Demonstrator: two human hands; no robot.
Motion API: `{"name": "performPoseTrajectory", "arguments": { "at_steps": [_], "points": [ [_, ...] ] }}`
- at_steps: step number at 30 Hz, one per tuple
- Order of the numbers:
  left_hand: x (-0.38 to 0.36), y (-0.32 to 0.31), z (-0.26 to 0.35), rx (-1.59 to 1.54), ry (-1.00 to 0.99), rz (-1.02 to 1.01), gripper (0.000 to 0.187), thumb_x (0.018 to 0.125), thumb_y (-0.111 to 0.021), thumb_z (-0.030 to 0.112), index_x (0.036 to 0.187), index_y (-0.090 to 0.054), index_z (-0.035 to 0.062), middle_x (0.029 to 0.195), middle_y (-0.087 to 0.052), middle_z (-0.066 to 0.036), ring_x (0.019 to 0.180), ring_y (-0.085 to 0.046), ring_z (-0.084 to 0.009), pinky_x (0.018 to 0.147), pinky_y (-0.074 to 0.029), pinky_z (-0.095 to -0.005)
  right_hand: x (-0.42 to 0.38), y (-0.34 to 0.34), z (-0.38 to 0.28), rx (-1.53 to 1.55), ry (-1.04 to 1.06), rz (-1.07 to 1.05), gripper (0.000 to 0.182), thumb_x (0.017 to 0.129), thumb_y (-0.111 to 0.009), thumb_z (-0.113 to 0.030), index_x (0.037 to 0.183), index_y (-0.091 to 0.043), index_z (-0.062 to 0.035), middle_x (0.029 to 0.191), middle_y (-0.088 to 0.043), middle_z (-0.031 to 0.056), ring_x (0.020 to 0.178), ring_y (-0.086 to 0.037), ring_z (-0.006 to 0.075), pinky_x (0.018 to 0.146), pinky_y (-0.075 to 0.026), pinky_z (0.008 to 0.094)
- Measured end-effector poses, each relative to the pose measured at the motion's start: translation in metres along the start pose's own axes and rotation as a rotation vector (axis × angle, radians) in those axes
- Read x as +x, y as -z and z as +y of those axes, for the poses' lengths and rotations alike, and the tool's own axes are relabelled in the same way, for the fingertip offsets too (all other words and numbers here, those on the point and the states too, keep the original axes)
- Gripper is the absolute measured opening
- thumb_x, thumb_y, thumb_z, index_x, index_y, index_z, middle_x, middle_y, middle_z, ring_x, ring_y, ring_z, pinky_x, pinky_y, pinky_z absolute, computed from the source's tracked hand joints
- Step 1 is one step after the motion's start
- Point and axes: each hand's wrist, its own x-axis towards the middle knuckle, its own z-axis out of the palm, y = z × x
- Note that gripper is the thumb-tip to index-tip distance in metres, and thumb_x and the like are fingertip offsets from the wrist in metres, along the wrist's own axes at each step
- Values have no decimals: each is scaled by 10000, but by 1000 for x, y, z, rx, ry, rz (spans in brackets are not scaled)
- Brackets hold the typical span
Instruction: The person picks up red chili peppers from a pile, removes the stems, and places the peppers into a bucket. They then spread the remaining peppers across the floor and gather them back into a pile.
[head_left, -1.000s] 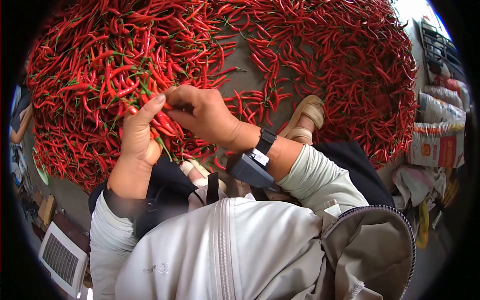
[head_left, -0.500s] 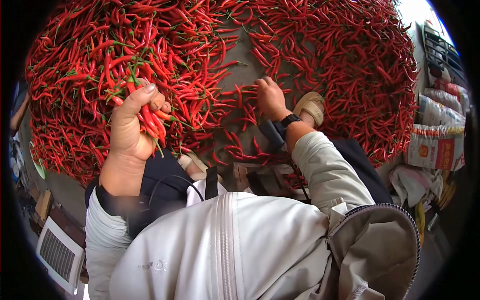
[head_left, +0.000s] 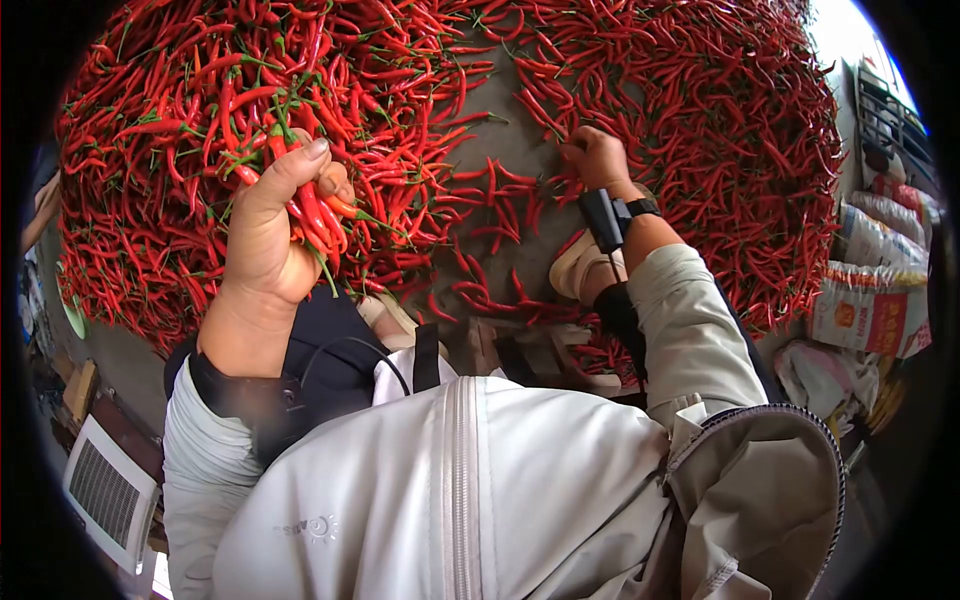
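Note:
My left hand (head_left: pixel 280 215) is closed around a bunch of red chili peppers (head_left: pixel 318 215), their green stems poking out above the thumb and below the fingers. It is held over the large left heap of red chilies (head_left: pixel 390 90). My right hand (head_left: pixel 600 160), with a black band and device at the wrist, is low at the inner edge of the right heap of red chilies (head_left: pixel 720 150). Its fingers curl down and appear closed; anything inside them is hidden. A few loose chilies (head_left: pixel 500 195) are scattered on the floor between the heaps.
Printed sacks (head_left: pixel 870 305) stand along the right side beside a dark rack (head_left: pixel 890 110). My shoes (head_left: pixel 580 265) are near the chilies, with a low wooden piece (head_left: pixel 500 345) between my legs. A white vented panel (head_left: pixel 110 490) leans at lower left.
My right hand has moved right from the loose chilies in the gap to the right heap's edge. The left hand keeps its bunch, and my right shoe appears lower and farther left.

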Motion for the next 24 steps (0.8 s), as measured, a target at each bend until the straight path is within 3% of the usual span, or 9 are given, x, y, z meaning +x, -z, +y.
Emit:
{"name": "performPoseTrajectory", "arguments": {
  "at_steps": [3,5,7,12,15,16,17,19,24],
  "points": [
    [-1,-1,1,14,-5,-5,127,771,-627,81,822,-510,83,647,-501,-16,636,-500,-117,639,-422,-273,4,12,-7,-171,145,72,190,759,-588,-270,845,-642,-110,789,-608,97,781,-598,283,689,-483,389],
    [-1,-1,1,29,-9,-5,129,770,-627,81,823,-510,81,646,-505,-20,635,-503,-121,637,-423,-276,2,3,-23,-230,284,-88,175,771,-572,-263,818,-636,-107,791,-606,94,771,-597,294,682,-487,394],
    [-1,-2,1,21,-11,2,125,771,-625,79,824,-511,81,646,-507,-20,634,-506,-124,634,-425,-276,-3,-16,-41,-293,249,-266,188,782,-551,-269,793,-616,-93,787,-614,108,779,-609,296,665,-496,397],
    [3,0,-2,32,-22,12,133,768,-627,76,833,-511,84,658,-512,-22,641,-511,-125,634,-429,-278,-18,-65,-45,-304,58,-196,145,780,-532,-176,812,-613,-61,937,-587,158,836,-601,321,706,-495,394],
    [3,3,-3,33,-14,15,145,766,-630,77,848,-510,84,666,-515,-23,646,-514,-125,636,-430,-279,-15,-54,-32,-174,182,-335,232,705,-633,-199,855,-588,-27,930,-568,171,872,-573,342,725,-473,409],
    [4,3,-2,28,-14,18,151,766,-631,78,855,-510,84,670,-516,-23,649,-516,-126,637,-431,-280,-16,-54,-24,-152,241,-187,206,709,-637,-178,817,-579,-13,821,-589,136,755,-607,285,641,-488,372],
    [4,2,-2,24,-16,18,151,766,-631,78,855,-510,84,670,-516,-23,649,-516,-126,637,-431,-280,-14,-55,-15,-156,243,-188,206,709,-637,-178,817,-579,-13,821,-589,136,755,-607,285,641,-488,372],
    [2,3,-1,18,-21,0,158,766,-632,80,867,-511,83,668,-520,-25,646,-517,-126,629,-433,-281,-2,-57,3,331,-158,-152,180,688,-618,-191,800,-607,-51,715,-598,120,662,-599,257,618,-478,355],
    [-1,-2,0,70,5,1,125,800,-594,92,844,-477,95,682,-432,20,664,-444,-90,666,-383,-252,13,-31,12,377,-223,-195,107,684,-572,-144,727,-599,-50,641,-584,106,632,-600,202,589,-468,319]
  ]
}}
